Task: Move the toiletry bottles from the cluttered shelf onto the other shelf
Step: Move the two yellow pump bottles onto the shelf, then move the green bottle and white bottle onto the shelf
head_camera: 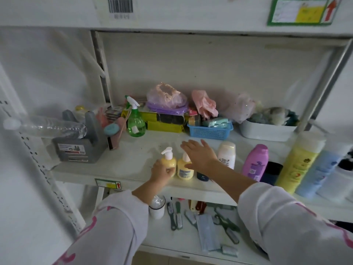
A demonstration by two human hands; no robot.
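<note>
White metal shelving unit against a pale, scuffed back wall. Perforated upright slanting down the left side, grey post on the right. Barcode sticker and green-bordered label on the upper shelf edge. Dim, soft, even light.

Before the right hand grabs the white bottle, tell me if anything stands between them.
Nothing visible does. The right hand hovers open over the second yellow pump bottle, and the white bottle stands just to its right on the shelf, with only bare shelf between. The left hand grips the first yellow pump bottle.
</note>
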